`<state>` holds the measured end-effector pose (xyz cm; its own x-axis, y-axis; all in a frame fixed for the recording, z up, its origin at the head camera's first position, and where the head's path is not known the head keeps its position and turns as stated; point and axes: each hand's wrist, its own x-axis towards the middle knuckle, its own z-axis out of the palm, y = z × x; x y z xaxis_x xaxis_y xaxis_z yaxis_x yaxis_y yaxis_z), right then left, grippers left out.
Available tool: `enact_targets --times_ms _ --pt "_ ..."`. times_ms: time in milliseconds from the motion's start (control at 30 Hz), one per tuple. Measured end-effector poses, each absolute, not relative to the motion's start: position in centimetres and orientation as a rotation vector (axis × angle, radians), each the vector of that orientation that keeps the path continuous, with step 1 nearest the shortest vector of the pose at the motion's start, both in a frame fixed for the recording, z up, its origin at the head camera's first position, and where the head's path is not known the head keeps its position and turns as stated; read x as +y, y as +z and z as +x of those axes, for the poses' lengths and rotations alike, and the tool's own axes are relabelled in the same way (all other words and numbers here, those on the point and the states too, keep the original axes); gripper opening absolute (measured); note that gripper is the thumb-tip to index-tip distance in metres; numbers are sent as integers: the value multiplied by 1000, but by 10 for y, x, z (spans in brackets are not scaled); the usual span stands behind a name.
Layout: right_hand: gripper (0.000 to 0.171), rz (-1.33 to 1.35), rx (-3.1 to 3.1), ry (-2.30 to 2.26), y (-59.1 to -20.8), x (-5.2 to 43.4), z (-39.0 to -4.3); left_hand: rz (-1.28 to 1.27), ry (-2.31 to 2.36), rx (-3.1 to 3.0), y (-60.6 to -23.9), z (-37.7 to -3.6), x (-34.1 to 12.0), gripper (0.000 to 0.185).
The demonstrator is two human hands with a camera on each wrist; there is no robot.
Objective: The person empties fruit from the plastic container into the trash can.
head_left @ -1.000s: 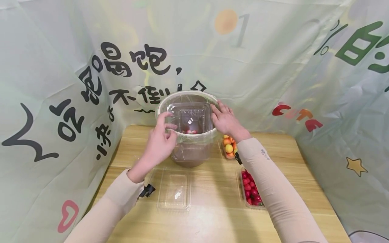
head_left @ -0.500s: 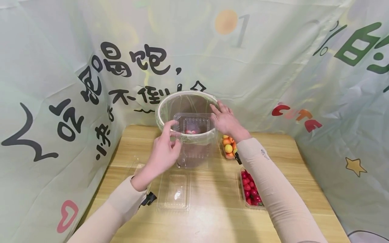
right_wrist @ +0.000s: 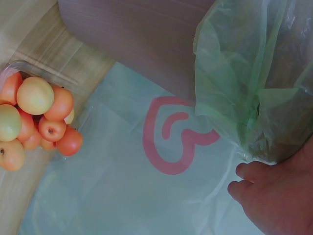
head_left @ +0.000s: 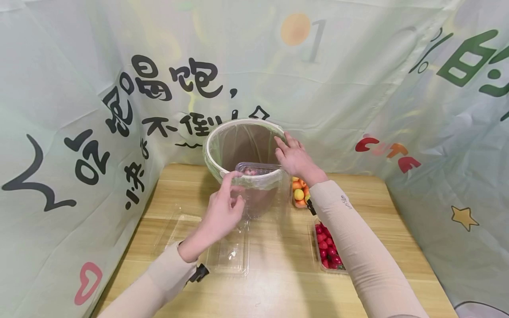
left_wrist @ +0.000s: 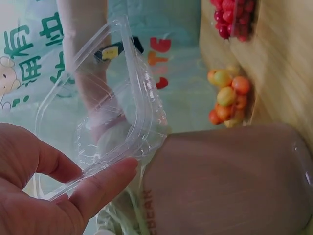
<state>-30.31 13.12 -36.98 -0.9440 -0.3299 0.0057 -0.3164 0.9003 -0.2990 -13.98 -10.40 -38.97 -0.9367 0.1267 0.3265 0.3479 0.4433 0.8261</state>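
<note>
My left hand (head_left: 224,207) pinches the edge of a clear plastic fruit box (left_wrist: 139,98) between thumb and fingers, and the box is tilted up on its side. In the head view the box overlaps the front rim of a brown bin (head_left: 258,201) lined with a thin green bag (right_wrist: 230,68). My right hand (head_left: 295,157) grips the bin's right rim, with some fingers inside and others outside. Small red and white pieces (head_left: 249,171) show near the front rim, seen through the clear box.
More clear plastic boxes lie on the table, one in front of the bin (head_left: 228,258) and another farther left (head_left: 171,227). A punnet of yellow and orange fruit (head_left: 299,193) stands right of the bin. Nearer is a punnet of red fruit (head_left: 327,247), partly behind the right sleeve.
My left hand has moved down and to the right, drawing the clear box away from over the bin's mouth toward its front and tipping it. The right hand stays on the rim.
</note>
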Motion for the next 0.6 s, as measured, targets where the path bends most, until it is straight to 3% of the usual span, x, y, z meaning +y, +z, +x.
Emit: enact_targets --times_ms 600 --pt "65 -515 3029 -483 -369 131 -303 -455 -1555 -2535 -425 -122 -83 57"
